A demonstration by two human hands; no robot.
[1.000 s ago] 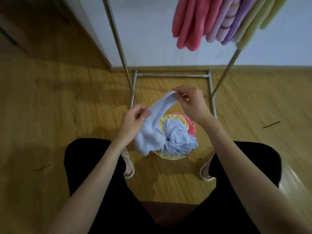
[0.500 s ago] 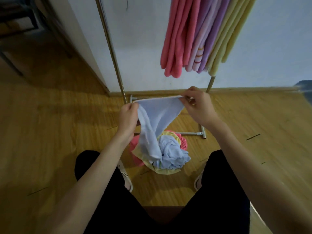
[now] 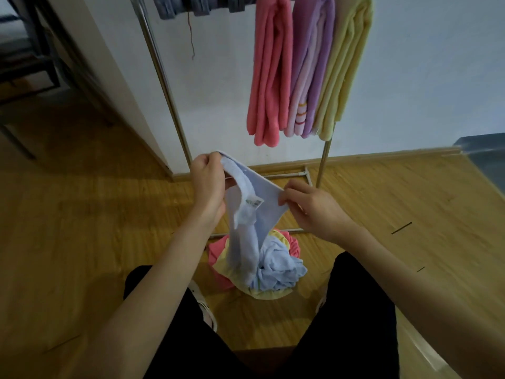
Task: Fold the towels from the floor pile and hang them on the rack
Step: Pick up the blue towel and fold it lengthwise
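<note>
Since half a second ago you have lifted the pale blue towel (image 3: pixel 254 206) higher and tipped its top edge, so your left hand (image 3: pixel 209 184) now sits above your right hand (image 3: pixel 314 207), and more of the rack has come into view. Your left fingers are curled round one top corner; your right thumb and fingertips pinch the other, with the hem taut between them and a small care label (image 3: pixel 252 202) showing on the face. Below your grip the towel hangs twisted, its tail trailing into the floor pile (image 3: pixel 269 272) of blue, yellow and pink towels between your feet. You look to be at the opening-out step, before any fold. The next move likely calls for lifting the tail free of the pile and shaking out the twist. On the rack (image 3: pixel 166 86) behind hang folded pink, purple and yellow towels (image 3: pixel 306 64); its top rail is cut off, so free space there is hard to judge.
</note>
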